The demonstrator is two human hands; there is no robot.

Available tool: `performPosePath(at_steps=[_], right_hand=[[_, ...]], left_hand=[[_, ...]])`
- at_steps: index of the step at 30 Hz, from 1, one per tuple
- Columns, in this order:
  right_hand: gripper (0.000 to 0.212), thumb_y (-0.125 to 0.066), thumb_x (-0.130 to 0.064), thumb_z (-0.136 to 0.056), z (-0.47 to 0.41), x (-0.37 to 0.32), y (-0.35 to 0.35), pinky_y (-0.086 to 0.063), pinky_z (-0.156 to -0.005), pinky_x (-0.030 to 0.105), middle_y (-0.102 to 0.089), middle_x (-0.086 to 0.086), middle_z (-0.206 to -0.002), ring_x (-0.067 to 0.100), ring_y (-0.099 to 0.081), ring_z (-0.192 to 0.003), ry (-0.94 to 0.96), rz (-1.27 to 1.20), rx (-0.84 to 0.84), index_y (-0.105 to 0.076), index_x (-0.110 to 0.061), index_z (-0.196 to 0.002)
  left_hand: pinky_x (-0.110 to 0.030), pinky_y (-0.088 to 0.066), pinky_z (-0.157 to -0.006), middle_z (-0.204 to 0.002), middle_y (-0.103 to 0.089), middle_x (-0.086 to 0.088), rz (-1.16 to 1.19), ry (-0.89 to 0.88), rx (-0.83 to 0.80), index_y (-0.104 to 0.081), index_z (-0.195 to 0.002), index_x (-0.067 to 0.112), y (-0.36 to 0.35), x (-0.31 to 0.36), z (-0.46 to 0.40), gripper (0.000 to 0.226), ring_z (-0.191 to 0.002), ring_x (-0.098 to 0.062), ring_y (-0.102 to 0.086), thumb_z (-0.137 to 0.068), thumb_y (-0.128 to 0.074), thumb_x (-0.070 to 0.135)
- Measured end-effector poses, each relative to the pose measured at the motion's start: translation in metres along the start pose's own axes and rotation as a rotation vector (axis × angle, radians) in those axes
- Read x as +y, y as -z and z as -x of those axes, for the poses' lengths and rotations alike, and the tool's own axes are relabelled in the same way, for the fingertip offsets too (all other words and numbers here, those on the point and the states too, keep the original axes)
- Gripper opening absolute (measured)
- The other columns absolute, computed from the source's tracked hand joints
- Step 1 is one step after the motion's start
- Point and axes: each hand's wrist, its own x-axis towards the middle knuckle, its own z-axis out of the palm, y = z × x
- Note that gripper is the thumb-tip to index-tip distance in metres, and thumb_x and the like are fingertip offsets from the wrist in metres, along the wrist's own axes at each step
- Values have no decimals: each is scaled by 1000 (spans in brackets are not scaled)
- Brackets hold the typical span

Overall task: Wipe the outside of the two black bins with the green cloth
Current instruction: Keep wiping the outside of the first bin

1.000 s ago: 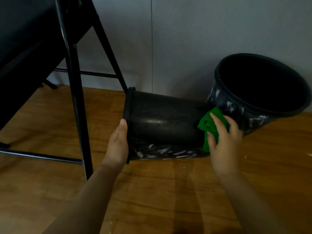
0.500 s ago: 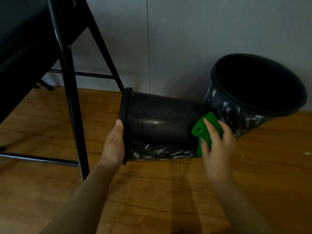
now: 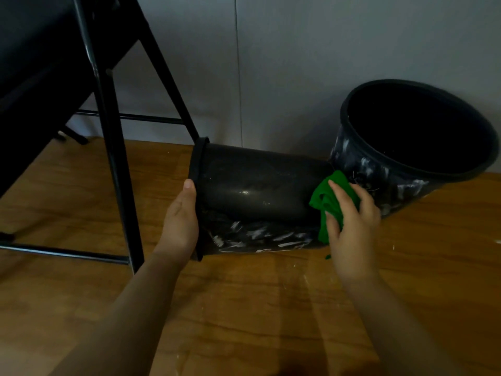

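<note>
The wiping looks partly done: the black bin lying on its side [image 3: 252,185] has a clean upper wall, but white smears remain along its near lower side. The left hand [image 3: 180,221] steadies its rim, fingers out of sight, while the right hand [image 3: 352,221] presses the green cloth [image 3: 321,196] onto its base end with spread fingers. The second black bin [image 3: 379,169], far right, is streaked and looks empty; the lying bin's inside is hidden
</note>
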Motion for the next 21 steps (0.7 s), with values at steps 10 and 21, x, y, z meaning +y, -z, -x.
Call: performPosePath(at_steps=[10, 21], right_hand=[[60, -62, -8, -89, -8, 0, -1, -38, -108, 48, -35, 5, -147, 27, -32, -134, -37, 1, 10, -45, -29, -142], [60, -63, -4, -88, -7, 5, 3, -38, -108, 46, -37, 5, -145, 27, -32, -133, 19, 7, 16, -47, -24, -142]], left_hand=[[-21, -47, -63, -88, -64, -4, -123, -168, -1, -62, -99, 17, 13, -30, 22, 51, -75, -8, -61, -91, -33, 58], [-17, -53, -68, -103, -72, 5, -24, -113, -1, -63, -108, 32, 8, -17, 20, 38, -94, -4, -69, -101, -30, 50]])
